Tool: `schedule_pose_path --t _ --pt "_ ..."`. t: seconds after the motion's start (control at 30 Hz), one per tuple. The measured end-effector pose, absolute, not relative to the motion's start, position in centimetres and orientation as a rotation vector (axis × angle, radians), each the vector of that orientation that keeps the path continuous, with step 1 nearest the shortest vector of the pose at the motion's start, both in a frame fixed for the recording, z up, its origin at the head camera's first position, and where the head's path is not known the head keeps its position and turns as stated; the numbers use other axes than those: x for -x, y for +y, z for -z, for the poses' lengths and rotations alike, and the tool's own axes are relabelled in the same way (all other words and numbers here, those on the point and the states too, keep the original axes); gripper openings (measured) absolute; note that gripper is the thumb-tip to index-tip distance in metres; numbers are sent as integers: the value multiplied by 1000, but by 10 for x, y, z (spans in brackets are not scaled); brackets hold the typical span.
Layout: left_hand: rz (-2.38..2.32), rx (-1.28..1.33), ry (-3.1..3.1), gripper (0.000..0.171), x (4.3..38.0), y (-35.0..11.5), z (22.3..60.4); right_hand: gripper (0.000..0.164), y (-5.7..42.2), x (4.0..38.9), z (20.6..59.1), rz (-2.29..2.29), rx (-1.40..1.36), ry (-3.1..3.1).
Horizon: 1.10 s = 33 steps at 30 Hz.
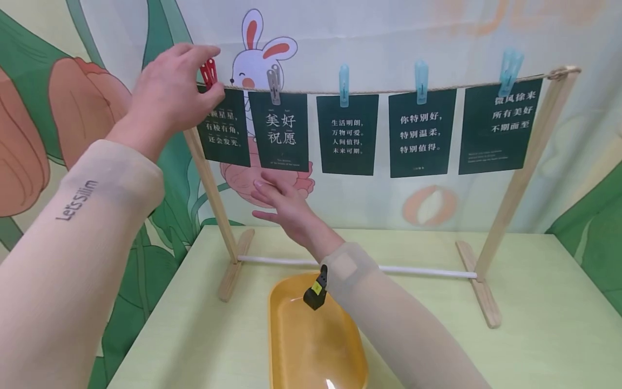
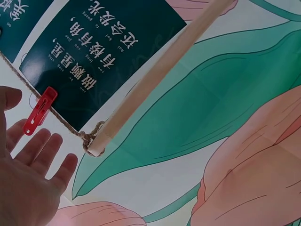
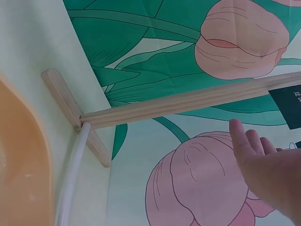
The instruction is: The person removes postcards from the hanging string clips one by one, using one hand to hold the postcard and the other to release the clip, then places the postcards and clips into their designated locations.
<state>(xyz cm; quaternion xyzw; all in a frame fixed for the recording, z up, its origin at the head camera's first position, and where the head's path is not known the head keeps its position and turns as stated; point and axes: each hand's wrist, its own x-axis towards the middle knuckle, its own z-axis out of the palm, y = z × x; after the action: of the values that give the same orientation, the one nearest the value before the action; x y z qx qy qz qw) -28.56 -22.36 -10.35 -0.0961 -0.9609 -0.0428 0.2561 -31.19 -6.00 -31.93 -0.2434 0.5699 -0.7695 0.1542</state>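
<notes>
At the left end of the twine (image 1: 316, 92), a red clothespin (image 2: 41, 110) clips a dark green card (image 2: 106, 52) with white writing. My left hand (image 1: 170, 86) is raised beside this clothespin, thumb and fingers spread apart around it; in the left wrist view the fingers (image 2: 40, 153) look clear of it. My right hand (image 1: 296, 213) hovers below the second card (image 1: 282, 132), its fingers extended and holding nothing. A grey clothespin (image 1: 274, 85) sits on that second card.
Three more cards hang rightward under blue clothespins (image 1: 344, 85). Wooden posts (image 1: 525, 178) on feet carry the twine, joined low down by a white rod (image 1: 427, 272). An orange-yellow tray (image 1: 274, 329) lies on the table (image 1: 194, 346) beneath my right forearm. A printed cloth (image 1: 486, 205) hangs behind.
</notes>
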Motion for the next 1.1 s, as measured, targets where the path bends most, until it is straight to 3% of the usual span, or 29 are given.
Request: schedule_pose_path --t 0.67,1.1 --pt "323 233 -2663 54 292 -225 96 59 -87 317 316 2304 677 1458" --pt "516 186 -2659 48 294 -232 94 40 -96 321 313 2419 687 1315"
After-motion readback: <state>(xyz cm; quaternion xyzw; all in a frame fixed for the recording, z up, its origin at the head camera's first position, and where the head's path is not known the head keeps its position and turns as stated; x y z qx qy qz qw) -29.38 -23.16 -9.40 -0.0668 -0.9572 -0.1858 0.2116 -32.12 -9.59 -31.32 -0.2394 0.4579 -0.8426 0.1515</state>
